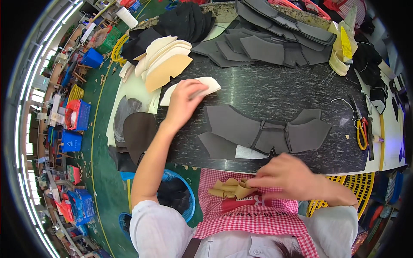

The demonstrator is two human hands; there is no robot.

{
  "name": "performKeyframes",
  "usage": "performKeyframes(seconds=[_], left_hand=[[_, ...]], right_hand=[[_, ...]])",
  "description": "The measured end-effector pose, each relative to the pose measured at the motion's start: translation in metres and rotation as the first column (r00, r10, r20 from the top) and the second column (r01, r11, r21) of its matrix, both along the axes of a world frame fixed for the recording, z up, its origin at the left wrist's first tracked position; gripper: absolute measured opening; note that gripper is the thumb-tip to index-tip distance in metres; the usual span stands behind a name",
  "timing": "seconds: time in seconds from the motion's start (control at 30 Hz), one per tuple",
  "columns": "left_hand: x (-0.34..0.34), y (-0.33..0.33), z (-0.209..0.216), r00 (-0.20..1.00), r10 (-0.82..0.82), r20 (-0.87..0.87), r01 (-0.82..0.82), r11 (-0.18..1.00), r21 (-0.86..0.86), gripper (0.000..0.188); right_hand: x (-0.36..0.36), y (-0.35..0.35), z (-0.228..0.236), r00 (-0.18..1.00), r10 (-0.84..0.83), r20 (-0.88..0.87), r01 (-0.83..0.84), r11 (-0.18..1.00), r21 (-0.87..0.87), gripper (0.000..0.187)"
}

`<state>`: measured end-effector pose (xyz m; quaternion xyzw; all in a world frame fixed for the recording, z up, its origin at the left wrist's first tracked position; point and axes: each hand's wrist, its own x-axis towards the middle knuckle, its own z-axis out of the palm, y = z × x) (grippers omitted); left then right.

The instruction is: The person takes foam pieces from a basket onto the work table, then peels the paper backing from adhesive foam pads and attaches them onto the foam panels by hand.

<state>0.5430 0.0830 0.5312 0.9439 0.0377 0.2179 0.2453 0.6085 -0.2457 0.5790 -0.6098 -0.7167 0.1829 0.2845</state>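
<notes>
Left of the stitched grey panel (264,133) on the dark surface (275,92), the left hand (183,103) presses flat on a cream foam piece (206,84), grip apart, steadying it, while the right hand (288,172) pinches tan paper strips (230,188) below it.

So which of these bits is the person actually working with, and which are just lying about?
In use:
left hand on cream curved piece
right hand holding tan strips
grey stitched panel

Lying about:
grey foam stack
cream stack
yellow scissors
</notes>
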Motion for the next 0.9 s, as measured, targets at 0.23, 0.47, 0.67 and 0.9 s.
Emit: performKeyframes(seconds=[0.23, 0.47, 0.67, 0.9], left_hand=[[-0.035, -0.089, 0.061, 0.887, -0.318, 0.336, 0.023, 0.756, 0.655, 0.026], [-0.080, -0.116, 0.079, 0.850, -0.501, 0.165, 0.515, 0.721, -0.464, 0.054], [-0.080, -0.155, 0.074, 0.861, -0.493, 0.126, 0.492, 0.743, -0.455, 0.040], [-0.070, -0.144, 0.049, 0.798, -0.579, 0.169, 0.373, 0.254, -0.893, 0.016]], right_hand=[[-0.009, 0.012, -0.008, 0.561, -0.262, -0.786, 0.322, 0.943, -0.084, 0.027], [-0.030, 0.005, -0.010, 0.620, -0.195, -0.760, 0.373, 0.925, 0.067, 0.010], [-0.057, 0.011, -0.006, 0.471, -0.012, -0.882, 0.209, 0.973, 0.098, 0.005], [-0.050, 0.005, -0.022, 0.389, -0.057, -0.919, 0.335, 0.939, 0.083, 0.021]])
